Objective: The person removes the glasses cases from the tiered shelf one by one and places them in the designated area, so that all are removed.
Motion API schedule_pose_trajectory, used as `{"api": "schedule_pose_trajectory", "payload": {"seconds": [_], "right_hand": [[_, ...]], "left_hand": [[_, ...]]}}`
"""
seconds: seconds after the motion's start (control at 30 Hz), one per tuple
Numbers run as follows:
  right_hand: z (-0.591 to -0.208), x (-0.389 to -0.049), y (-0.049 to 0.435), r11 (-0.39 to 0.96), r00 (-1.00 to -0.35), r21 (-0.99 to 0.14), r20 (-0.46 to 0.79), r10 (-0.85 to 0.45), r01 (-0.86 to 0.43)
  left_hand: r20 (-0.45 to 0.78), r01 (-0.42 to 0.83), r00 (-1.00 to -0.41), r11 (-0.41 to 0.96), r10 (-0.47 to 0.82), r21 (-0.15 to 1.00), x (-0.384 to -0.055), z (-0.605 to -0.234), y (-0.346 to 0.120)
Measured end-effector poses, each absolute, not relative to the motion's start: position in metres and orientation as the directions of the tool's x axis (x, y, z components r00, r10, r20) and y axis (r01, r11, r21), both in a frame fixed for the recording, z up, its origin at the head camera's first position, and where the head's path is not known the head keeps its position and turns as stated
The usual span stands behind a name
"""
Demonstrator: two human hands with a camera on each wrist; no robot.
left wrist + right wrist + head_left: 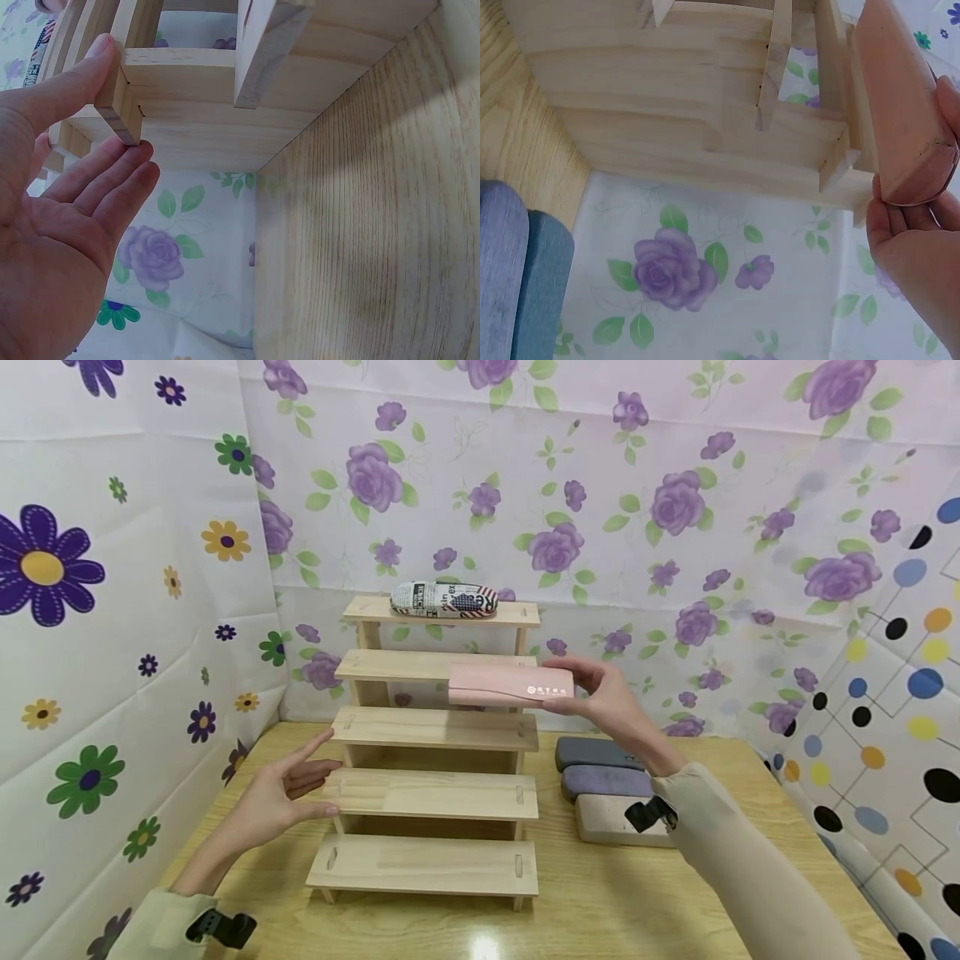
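A pink glasses case (495, 683) with white print on its front is held level before the second tier from the top of a wooden stepped rack (423, 868). My right hand (600, 693) grips its right end, thumb in front and fingers behind; the right wrist view shows fingers under the end of the case (907, 112). At the rack's left side, my left hand (281, 793) holds the end of the fourth tier (120, 112), thumb at its front edge and fingertips at its rear corner. The index finger reaches up to the third tier.
On the top tier lies a glasses case with newspaper-style print and flag stripes (442, 600). Right of the rack, a dark grey case (596, 753), a purple-grey case (606, 781) and a beige case (615, 822) lie on the wooden table (720, 877). Flowered cloth (465, 443) hangs behind.
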State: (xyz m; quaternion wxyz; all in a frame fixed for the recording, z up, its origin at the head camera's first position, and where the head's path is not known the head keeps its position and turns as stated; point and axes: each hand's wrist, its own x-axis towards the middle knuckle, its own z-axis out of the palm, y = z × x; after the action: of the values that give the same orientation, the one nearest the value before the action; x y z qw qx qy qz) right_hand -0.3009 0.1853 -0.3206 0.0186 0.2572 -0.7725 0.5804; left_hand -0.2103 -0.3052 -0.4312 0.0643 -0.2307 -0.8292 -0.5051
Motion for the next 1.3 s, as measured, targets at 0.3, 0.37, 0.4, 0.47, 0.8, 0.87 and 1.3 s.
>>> {"api": "schedule_pose_trajectory", "payload": {"seconds": [0.3, 0.37, 0.4, 0.47, 0.8, 0.87, 1.3], "right_hand": [[-0.329, -0.285, 0.213, 0.209, -0.865, -0.88, 0.329, -0.379, -0.427], [-0.332, -0.282, 0.22, 0.207, -0.865, -0.881, 0.329, -0.379, -0.426], [-0.334, -0.281, 0.224, 0.203, -0.864, -0.881, 0.333, -0.378, -0.428], [-0.336, -0.278, 0.231, 0.195, -0.864, -0.882, 0.337, -0.374, -0.429], [-0.351, -0.264, 0.264, 0.183, -0.852, -0.872, 0.364, -0.375, -0.453], [-0.354, -0.262, 0.27, 0.185, -0.849, -0.87, 0.366, -0.38, -0.458], [-0.371, -0.245, 0.304, 0.187, -0.854, -0.874, 0.356, -0.379, -0.448]], "left_hand": [[0.347, 0.457, -0.88, 0.383, 0.323, 0.803, -0.211, -0.432, -0.306], [0.348, 0.458, -0.88, 0.385, 0.322, 0.801, -0.211, -0.432, -0.306], [0.348, 0.458, -0.88, 0.385, 0.322, 0.801, -0.211, -0.432, -0.306], [0.349, 0.458, -0.88, 0.383, 0.323, 0.802, -0.211, -0.431, -0.306], [0.346, 0.455, -0.88, 0.368, 0.325, 0.811, -0.211, -0.431, -0.306], [0.344, 0.452, -0.881, 0.367, 0.325, 0.813, -0.211, -0.431, -0.305], [0.35, 0.457, -0.879, 0.368, 0.324, 0.81, -0.21, -0.43, -0.305]]}}
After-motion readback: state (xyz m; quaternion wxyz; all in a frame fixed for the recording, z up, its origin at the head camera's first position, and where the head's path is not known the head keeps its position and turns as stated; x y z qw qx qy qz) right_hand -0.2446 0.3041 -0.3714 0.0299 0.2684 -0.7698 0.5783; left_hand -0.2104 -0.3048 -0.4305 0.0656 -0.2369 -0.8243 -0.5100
